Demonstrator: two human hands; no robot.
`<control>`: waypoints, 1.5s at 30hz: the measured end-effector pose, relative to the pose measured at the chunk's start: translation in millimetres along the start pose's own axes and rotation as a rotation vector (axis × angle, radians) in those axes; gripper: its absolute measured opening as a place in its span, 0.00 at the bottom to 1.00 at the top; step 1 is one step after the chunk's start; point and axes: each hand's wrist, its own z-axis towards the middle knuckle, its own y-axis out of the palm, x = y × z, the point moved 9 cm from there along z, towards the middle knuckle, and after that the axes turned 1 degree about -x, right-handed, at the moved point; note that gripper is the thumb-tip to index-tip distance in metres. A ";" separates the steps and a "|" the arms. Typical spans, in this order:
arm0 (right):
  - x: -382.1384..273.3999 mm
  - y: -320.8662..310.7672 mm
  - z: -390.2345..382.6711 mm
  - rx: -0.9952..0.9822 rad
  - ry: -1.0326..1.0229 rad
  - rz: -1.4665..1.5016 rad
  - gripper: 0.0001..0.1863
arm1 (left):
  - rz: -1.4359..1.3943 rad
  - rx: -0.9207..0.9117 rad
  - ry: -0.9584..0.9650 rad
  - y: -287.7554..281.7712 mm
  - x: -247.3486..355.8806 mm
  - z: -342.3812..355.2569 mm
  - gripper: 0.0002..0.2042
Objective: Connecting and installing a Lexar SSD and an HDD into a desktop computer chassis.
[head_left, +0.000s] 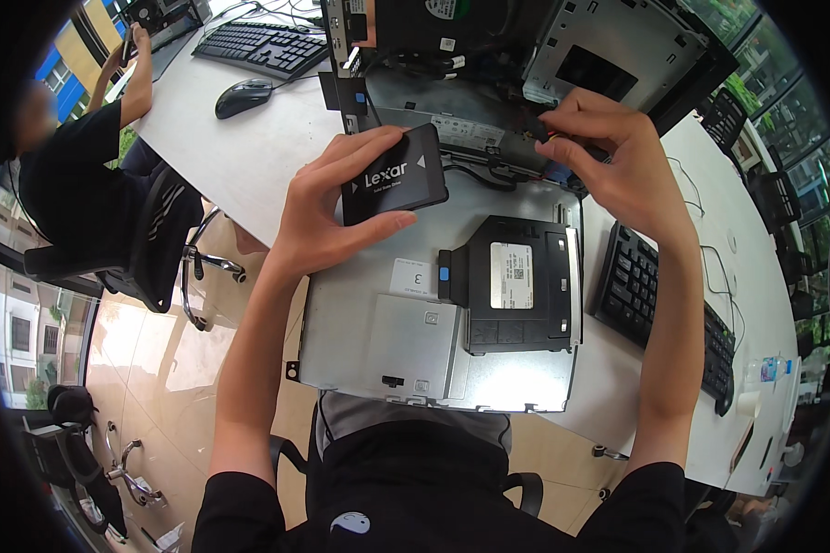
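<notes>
My left hand (337, 198) grips a flat black solid-state drive (387, 184) by its edges, above a metal panel (341, 332). My right hand (622, 166) is inside the front of an open computer case (461, 83), thumb and index finger pinched on a small dark cable connector (541, 134) with coloured wires, partly hidden by the fingers. A black optical drive (516, 286) with a white label and a blue latch lies on the silver panel below both hands.
Black keyboards (627, 276) (258, 46) and a mouse (244, 97) lie on the white desk (184, 120). A seated co-worker (74, 184) at left handles other hardware. A water bottle (765, 369) stands at right. Office chairs surround the desk.
</notes>
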 end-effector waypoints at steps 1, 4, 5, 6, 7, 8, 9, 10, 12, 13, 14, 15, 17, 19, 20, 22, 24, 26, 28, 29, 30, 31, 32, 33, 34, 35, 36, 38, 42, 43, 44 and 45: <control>-1.6 3.9 0.2 -0.001 -0.048 0.051 0.13 | 0.004 0.002 -0.002 -0.2 -0.4 -0.4 0.38; -4.2 14.0 -0.3 -0.053 -0.108 0.109 0.13 | 0.017 0.001 0.024 0.3 1.5 0.7 0.38; -5.3 18.3 -0.7 -0.088 -0.073 0.120 0.13 | 0.010 -0.003 0.026 1.1 2.9 1.7 0.38; -11.2 21.4 -1.1 -0.092 -0.076 0.127 0.13 | 0.007 -0.006 0.024 1.0 3.6 1.1 0.38; -16.4 26.8 -1.6 -0.118 -0.072 0.087 0.13 | 0.013 -0.005 0.016 0.3 2.7 0.2 0.38; -18.4 32.3 -1.4 -0.144 -0.068 0.047 0.14 | 0.024 -0.006 0.020 -0.3 2.2 -0.5 0.38; -18.6 36.6 -2.4 -0.147 -0.103 0.065 0.15 | 0.032 -0.008 0.026 0.1 1.9 -0.5 0.38; -16.9 39.1 -2.8 -0.150 -0.104 0.071 0.15 | 0.035 -0.008 0.020 0.7 1.0 -0.1 0.38; -19.8 43.4 -4.3 -0.165 -0.177 -0.004 0.18 | 0.034 -0.010 0.029 1.3 1.9 0.7 0.38; -20.3 45.2 -4.4 -0.180 -0.191 -0.022 0.18 | 0.036 -0.011 0.025 0.1 2.6 0.8 0.38; -20.0 46.9 -4.4 -0.181 -0.191 -0.018 0.18 | 0.045 -0.054 0.030 2.6 4.7 1.1 0.40; -19.9 48.2 -4.5 -0.173 -0.194 -0.019 0.17 | 0.053 -0.097 0.036 5.8 5.4 1.0 0.41; -19.4 52.6 -4.8 -0.164 -0.195 -0.019 0.17 | 0.061 -0.069 0.047 5.0 2.8 0.8 0.40; -23.2 53.2 -5.4 -0.109 -0.226 0.022 0.15 | 0.067 -0.043 0.061 3.4 2.2 0.7 0.39; -24.4 53.6 -5.6 -0.108 -0.224 0.024 0.15 | 0.070 -0.044 0.068 3.4 2.4 0.5 0.39; -29.5 56.2 -6.8 -0.123 -0.275 -0.013 0.14 | 0.072 -0.047 0.072 4.3 0.8 -0.2 0.40; -29.3 57.2 -6.8 -0.131 -0.284 -0.022 0.14 | 0.085 -0.055 0.089 5.4 2.3 0.0 0.40; -29.6 58.3 -7.1 -0.139 -0.295 -0.032 0.14 | 0.091 -0.056 0.093 6.1 2.7 0.6 0.40; -29.3 60.0 -8.1 -0.147 -0.308 -0.027 0.14 | 0.095 -0.057 0.095 6.1 3.2 0.6 0.40; -28.0 60.6 -8.2 -0.147 -0.306 -0.025 0.14 | 0.099 -0.086 0.093 7.8 4.2 0.7 0.41; -27.4 60.2 -8.2 -0.140 -0.306 -0.021 0.14 | 0.104 -0.115 0.091 9.4 5.5 0.7 0.42; -27.1 59.7 -8.2 -0.132 -0.305 -0.017 0.15 | 0.104 -0.117 0.090 9.3 6.1 0.9 0.42; -27.3 59.5 -8.5 -0.132 -0.304 -0.015 0.15 | 0.106 -0.116 0.088 9.4 6.6 1.2 0.42; -28.0 59.4 -8.8 -0.127 -0.314 -0.027 0.15 | 0.108 -0.115 0.086 9.6 6.3 1.1 0.42; -28.7 59.2 -9.0 -0.121 -0.324 -0.039 0.15 | 0.108 -0.115 0.085 9.7 6.0 1.1 0.42; -28.3 59.4 -9.0 -0.121 -0.324 -0.038 0.15 | 0.109 -0.113 0.090 9.6 6.2 1.0 0.42; -28.2 58.9 -9.0 -0.115 -0.325 -0.041 0.15 | 0.108 -0.111 0.096 9.7 6.5 1.2 0.42; -29.0 57.9 -8.8 -0.109 -0.326 -0.045 0.15 | 0.103 -0.080 0.098 8.8 4.0 0.7 0.41; -30.7 57.5 -9.0 -0.105 -0.338 -0.076 0.16 | 0.099 -0.051 0.105 6.6 3.6 1.1 0.39; -30.3 57.1 -9.1 -0.099 -0.337 -0.068 0.16 | 0.099 -0.051 0.105 6.9 3.4 1.0 0.39; -30.5 56.8 -9.1 -0.099 -0.337 -0.068 0.16 | 0.104 -0.050 0.109 7.1 3.7 0.8 0.39; -31.2 56.3 -8.9 -0.099 -0.338 -0.073 0.16 | 0.110 -0.048 0.112 6.8 4.1 0.5 0.39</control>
